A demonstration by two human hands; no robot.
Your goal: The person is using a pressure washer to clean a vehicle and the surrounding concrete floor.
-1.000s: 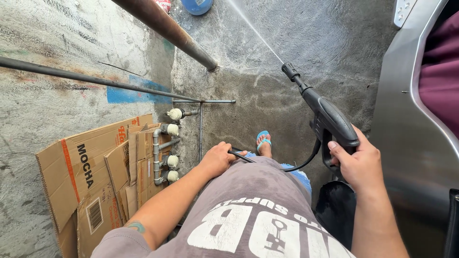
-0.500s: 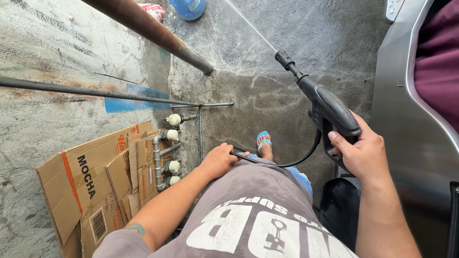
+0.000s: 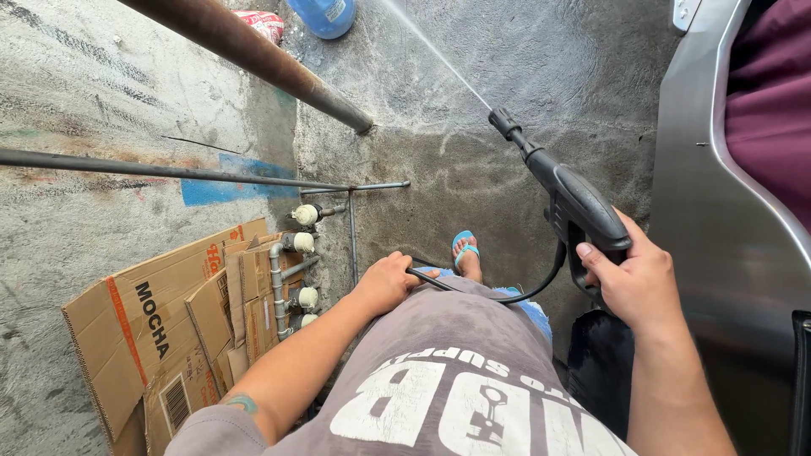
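Silver vehicle body fills the 3 o'clock edge, dark red panel behind it; the person stands tight alongside, so the spray angle runs parallel to the panel, not into it. Concrete floor is wet and darker around 12 o'clock, where the jet lands. Flattened cardboard sheets lean at 8 o'clock against the wall, half covering the grey pipe manifold with cream valve knobs, likely as a splash shield. Rusty pipe crosses from 11 o'clock; blue jug sits at 12. Pressure washer gun is at 2 o'clock from the torso, nozzle pointing up-left, water leaving toward 12. Right hand is wrapped round the grip, fingers curled tight, index side over the trigger area — probably squeezing, given the jet. Left hand at centre is closed in a fist on the black hose, apparently keeping slack off the foot in the blue sandal.
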